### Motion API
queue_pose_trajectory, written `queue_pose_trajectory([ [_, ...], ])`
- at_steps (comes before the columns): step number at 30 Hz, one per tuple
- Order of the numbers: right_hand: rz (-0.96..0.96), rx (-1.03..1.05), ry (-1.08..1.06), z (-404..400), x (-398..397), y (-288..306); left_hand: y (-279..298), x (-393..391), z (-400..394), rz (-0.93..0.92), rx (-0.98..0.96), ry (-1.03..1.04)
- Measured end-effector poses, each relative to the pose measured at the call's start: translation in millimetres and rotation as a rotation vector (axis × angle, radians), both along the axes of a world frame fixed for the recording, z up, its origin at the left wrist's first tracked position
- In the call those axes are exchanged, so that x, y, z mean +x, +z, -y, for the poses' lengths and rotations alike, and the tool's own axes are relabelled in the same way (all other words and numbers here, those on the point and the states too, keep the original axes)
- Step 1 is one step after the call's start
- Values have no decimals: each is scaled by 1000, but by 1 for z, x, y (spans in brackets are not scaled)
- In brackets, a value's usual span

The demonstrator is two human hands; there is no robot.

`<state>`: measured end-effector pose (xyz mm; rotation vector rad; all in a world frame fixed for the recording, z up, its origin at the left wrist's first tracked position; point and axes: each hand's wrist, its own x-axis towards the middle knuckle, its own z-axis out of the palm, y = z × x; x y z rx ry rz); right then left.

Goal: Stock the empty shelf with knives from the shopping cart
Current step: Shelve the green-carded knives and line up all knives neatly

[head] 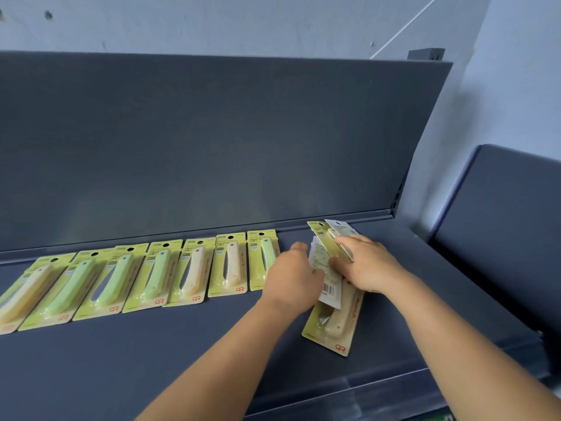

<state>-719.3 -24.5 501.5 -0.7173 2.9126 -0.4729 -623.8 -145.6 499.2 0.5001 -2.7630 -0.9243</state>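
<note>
Several carded fruit knives lie in a row on the dark grey shelf [182, 354], from the far left to a green-handled pack [263, 259] near the middle. My right hand [368, 264] is shut on a small stack of knife packs [335, 323], yellow-green cards with cream handles, tilted above the shelf. One card in the stack shows its white back with a barcode [329, 288]. My left hand [291, 276] touches the left edge of that stack, its fingers on the white card. Whether the stack's lower end rests on the shelf I cannot tell.
The shelf's tall grey back panel [212, 141] rises behind the row. Another grey shelf unit [501, 214] stands at the right, beyond the shelf's end. A pale wall [243, 22] lies above. Bare shelf surface shows in front of the row and right of the stack.
</note>
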Motion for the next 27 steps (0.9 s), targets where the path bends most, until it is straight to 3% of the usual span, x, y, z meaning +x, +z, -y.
queue_pose_trajectory([
  [4, -3, -10, -34, -3, -3, 1, 11, 1, 3, -57, -11, 86],
  [10, -8, 64, -37, -9, -9, -4, 33, 8, 0, -19, -364, 127],
  [15, -64, -14, 81, 9, 0, -2, 34, -5, -20, 62, -507, 31],
  [18, -2, 87, 149, 20, 1, -3, 29, -12, -22, 102, -367, 9],
  [22, -21, 31, 39, 11, -1, -1, 17, -5, 3, 93, -461, -206],
  [27, -53, 47, -31, 9, -3, 1, -4, 2, 27, 301, -510, -401],
])
